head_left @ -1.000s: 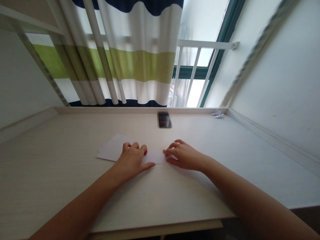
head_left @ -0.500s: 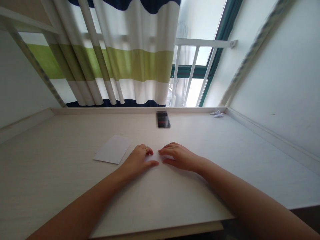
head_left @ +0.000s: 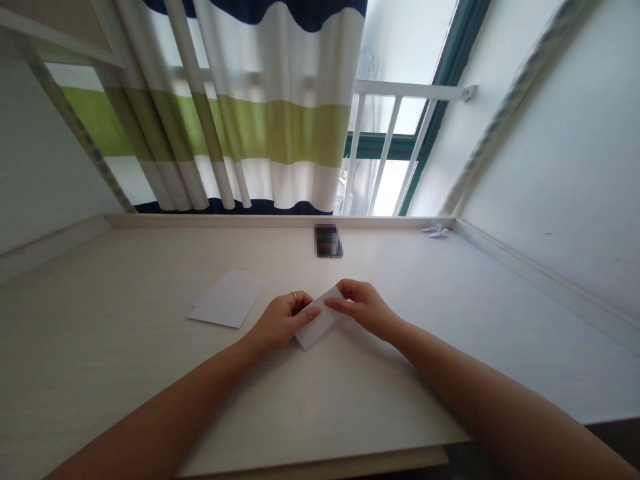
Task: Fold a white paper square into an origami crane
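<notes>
A small piece of folded white paper (head_left: 319,325) is held at a slant between my two hands, just above the tabletop. My left hand (head_left: 285,317), with a ring on one finger, pinches its left side, thumb on top. At the upper right end my right hand (head_left: 361,305) grips the paper between thumb and fingers. The fingertips behind the paper are hidden. Left of my left hand, some flat white sheets of paper (head_left: 227,300) lie overlapped on the table.
The white table (head_left: 310,413) has a raised rim at its back. A dark, blurred-out object (head_left: 328,241) lies near that rim. Small folded white paper pieces (head_left: 436,231) sit in the back right corner. Beyond are a striped curtain (head_left: 285,133) and a white railing (head_left: 407,89).
The paper has come up off the table and turned to a slant. My right hand has closed on its upper end, and my left thumb now presses on its face.
</notes>
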{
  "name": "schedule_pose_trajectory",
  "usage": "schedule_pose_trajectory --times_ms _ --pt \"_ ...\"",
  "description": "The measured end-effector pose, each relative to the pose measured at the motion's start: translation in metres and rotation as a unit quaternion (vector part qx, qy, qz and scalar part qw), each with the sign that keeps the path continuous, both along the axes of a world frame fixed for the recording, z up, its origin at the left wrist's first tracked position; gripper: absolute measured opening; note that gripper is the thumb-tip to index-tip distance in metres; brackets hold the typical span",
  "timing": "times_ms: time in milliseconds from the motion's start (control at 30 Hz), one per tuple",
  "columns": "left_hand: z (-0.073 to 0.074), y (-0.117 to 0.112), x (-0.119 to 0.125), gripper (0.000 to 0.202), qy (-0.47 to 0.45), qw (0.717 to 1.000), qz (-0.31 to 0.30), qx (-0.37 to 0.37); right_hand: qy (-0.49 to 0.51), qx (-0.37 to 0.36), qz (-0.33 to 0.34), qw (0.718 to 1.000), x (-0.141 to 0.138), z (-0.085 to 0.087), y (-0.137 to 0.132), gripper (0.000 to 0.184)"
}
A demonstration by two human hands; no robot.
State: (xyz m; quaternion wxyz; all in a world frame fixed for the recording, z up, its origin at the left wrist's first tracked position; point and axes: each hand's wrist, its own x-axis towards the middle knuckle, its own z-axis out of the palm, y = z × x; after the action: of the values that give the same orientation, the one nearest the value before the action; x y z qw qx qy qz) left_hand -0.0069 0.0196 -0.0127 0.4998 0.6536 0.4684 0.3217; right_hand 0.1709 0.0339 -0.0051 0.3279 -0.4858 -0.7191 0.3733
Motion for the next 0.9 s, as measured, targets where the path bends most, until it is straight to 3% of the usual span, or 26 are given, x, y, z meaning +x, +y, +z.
schedule_pose_trajectory --times_ms 133,367,467,567,733,900 --pt "0.005 -0.004 0.004 0.030 -0.091 0.991 0.004 -0.100 0.122 -0.033 -0.020 0.992 0.000 -0.001 0.000 0.019" --pt "0.005 -0.008 0.004 0.022 -0.133 0.981 0.004 -0.145 0.135 -0.014 -0.061 0.989 -0.006 0.006 -0.012 0.017" --pt "0.005 -0.008 0.003 0.022 -0.145 0.978 -0.002 -0.151 0.092 0.032 -0.037 0.995 -0.006 0.008 -0.016 0.013" --pt "0.005 -0.008 0.003 0.023 -0.159 0.975 0.004 -0.155 0.013 0.150 0.023 0.988 -0.005 0.009 -0.018 0.009" --pt "0.004 -0.006 0.004 0.027 -0.175 0.971 0.034 -0.162 -0.141 0.393 0.078 0.905 -0.007 0.007 -0.024 0.022" --pt "0.004 -0.007 0.006 0.027 -0.202 0.967 0.042 -0.147 -0.213 0.501 0.061 0.837 -0.010 0.009 -0.029 0.021"
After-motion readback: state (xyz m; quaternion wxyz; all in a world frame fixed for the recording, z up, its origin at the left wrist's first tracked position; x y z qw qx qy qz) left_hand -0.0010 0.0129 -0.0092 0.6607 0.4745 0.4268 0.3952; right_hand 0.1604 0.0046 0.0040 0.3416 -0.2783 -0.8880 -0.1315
